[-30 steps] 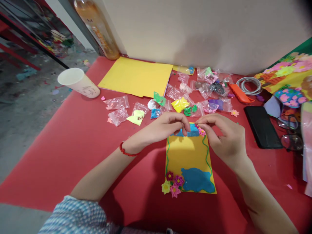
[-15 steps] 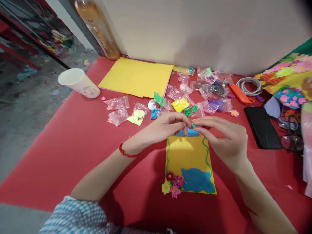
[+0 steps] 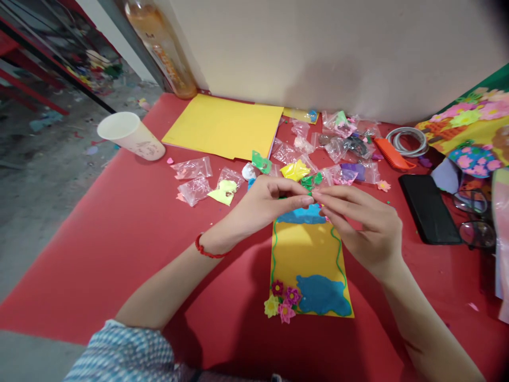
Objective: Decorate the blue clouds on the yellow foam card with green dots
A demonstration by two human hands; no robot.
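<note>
My left hand [image 3: 264,204] and my right hand [image 3: 368,225] meet fingertip to fingertip above the top of a yellow card [image 3: 304,249]. Thumb and fingers are pinched together on both; a speck of green shows where they meet, too small to make out. The card bears a blue clay patch [image 3: 324,294] at its lower right and another blue patch [image 3: 302,214] along the top, partly under my hands. Wavy green clay strands [image 3: 338,249] run down its sides. Several clay flowers [image 3: 285,310], pink, magenta and yellow, cluster at the lower left corner.
Small plastic bags of coloured clay [image 3: 296,171] lie scattered behind the card. Farther back are yellow sheets [image 3: 226,124], a paper cup [image 3: 133,137] and a bottle [image 3: 165,53]. To the right are a phone [image 3: 428,209], glasses [image 3: 477,233], an orange comb-like item [image 3: 393,154] and a coiled cable [image 3: 409,142].
My left fingertips have moved right and slightly up, closing from a loose curl into a pinch against my right fingertips. My right hand has shifted slightly. The card has stayed put.
</note>
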